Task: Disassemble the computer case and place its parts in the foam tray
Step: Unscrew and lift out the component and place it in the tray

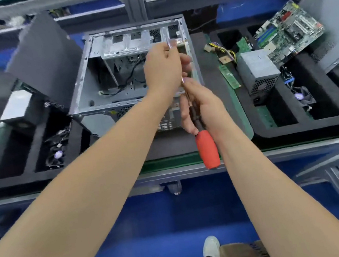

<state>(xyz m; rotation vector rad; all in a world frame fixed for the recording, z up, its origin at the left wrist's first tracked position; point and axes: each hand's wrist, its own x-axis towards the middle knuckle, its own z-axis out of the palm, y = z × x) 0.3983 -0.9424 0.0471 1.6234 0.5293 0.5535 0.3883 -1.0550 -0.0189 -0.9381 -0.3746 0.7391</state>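
As left hand (163,67) and right hand (203,104) grip the screwdriver (206,149), the case (83,91) sits on dark foam (167,147).

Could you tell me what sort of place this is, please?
Probably a factory line for dismantling computers: a stripped computer case on the bench, foam trays holding a motherboard and power supply, and a screwdriver held by the left hand and right hand.

Bare grey metal computer case (88,90), matt black foam tray (311,124), red plastic screwdriver handle (207,150)
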